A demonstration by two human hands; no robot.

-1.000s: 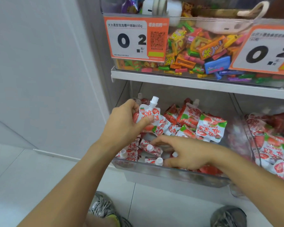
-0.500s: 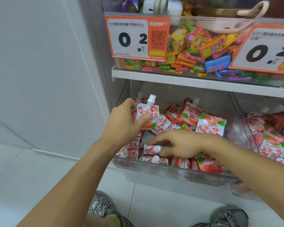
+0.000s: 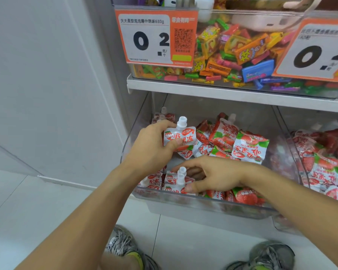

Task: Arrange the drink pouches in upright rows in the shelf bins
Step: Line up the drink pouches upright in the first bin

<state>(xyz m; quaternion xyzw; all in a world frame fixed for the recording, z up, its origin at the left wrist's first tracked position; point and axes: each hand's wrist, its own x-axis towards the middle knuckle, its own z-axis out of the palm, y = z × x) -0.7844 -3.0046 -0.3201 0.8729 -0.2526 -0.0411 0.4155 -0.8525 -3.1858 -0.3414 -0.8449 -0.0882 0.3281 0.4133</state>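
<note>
A clear shelf bin holds many red-and-white strawberry drink pouches with white spouts. My left hand grips one pouch upright above the bin's left side, thumb across its front. My right hand reaches into the front of the bin and pinches an upright pouch in the front-left row. A few more pouches stand upright beside it. The others lie in a loose heap across the middle and back.
A second clear bin of the same pouches sits to the right. Above, a shelf carries a bin of coloured candy with orange price tags. A white wall panel stands on the left. My shoes are on the pale tiled floor.
My right hand has drawn back toward the bin's front edge and closed on an upright pouch in the front row. The left hand keeps holding its pouch, raised slightly.
</note>
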